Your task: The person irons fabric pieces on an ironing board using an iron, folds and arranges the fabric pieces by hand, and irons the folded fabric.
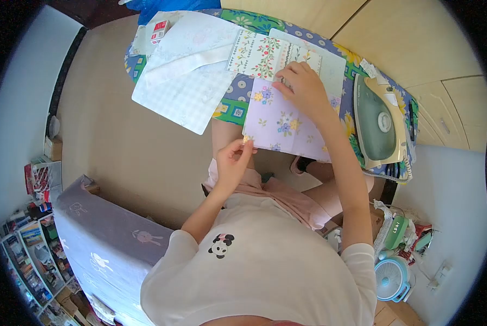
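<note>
A lilac fabric with flowers (pixel 289 124) lies over the front edge of the ironing board. My left hand (pixel 234 161) pinches its front left corner between thumb and fingers. My right hand (pixel 303 89) rests with bent, spread fingers on a white cloth with red flowers and green leaves (pixel 258 56), which overlaps the back of the lilac fabric. Whether the right fingers grip any cloth is hidden. A pale board or sheet (pixel 334 68) shows beneath both fabrics.
An iron (pixel 375 122) lies at the right of the patterned ironing board (pixel 233 110), its cord beside it. White and pale checked cloths (pixel 184 98) hang over the board's left front edge. A small red and white box (pixel 159 32) sits behind them. Cabinets (pixel 417 43) stand behind.
</note>
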Demonstrator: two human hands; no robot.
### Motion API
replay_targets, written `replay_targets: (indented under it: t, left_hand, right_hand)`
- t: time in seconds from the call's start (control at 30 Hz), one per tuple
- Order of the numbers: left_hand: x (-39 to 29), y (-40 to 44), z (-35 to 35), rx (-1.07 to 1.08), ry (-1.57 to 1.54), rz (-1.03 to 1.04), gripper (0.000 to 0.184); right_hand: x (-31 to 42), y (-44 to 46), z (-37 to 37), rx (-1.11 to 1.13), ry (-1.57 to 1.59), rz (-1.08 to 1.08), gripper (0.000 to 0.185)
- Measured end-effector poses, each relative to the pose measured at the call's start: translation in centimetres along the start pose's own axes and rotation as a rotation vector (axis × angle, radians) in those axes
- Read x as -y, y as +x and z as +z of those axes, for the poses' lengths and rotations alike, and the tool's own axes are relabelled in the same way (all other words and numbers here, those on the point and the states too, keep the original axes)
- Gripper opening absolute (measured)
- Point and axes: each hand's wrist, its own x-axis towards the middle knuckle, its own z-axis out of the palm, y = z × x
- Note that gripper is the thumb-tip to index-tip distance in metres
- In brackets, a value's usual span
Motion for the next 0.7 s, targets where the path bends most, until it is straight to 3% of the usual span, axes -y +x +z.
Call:
replay_targets:
  t: [0.07, 0.13, 0.17, 0.23, 0.33, 0.47, 0.53, 0.7]
  left_hand:
    - [-0.3, -0.1, 0.0, -0.002, 0.111, 0.052, 0.013]
    - [-1.1, -0.2, 0.3, -0.059, 0.414, 0.315, 0.011]
    - [-1.3, -0.2, 0.2, -0.064, 0.412, 0.312, 0.011]
    - [-1.5, 0.0, 0.1, -0.074, 0.616, 0.613, 0.013]
    - [-1.6, 0.1, 0.2, -0.097, 0.644, 0.687, 0.013]
    - [-1.5, 0.1, 0.4, -0.100, 0.550, 0.590, 0.011]
    - [-1.5, 0.1, 0.6, -0.095, 0.311, 0.349, 0.008]
    - [-1.4, 0.4, 0.3, -0.081, 0.320, 0.390, 0.006]
  right_hand:
    - [0.6, 0.0, 0.2, 0.088, 0.038, 0.046, 0.023]
    - [1.0, -0.1, 0.8, 0.082, 0.125, -0.010, 0.029]
    - [1.1, -0.1, 0.9, 0.087, 0.125, -0.014, 0.029]
    - [1.4, 0.1, 0.8, 0.123, 0.188, 0.028, 0.036]
    - [1.0, 0.4, 0.8, 0.223, 0.158, 0.044, 0.040]
    - [0.9, 0.8, 0.4, 0.263, 0.128, 0.001, 0.040]
    - [0.9, 1.0, 0.1, 0.326, 0.078, -0.020, 0.039]
    - [0.1, 1.2, 0.0, 0.181, -0.083, 0.014, 0.033]
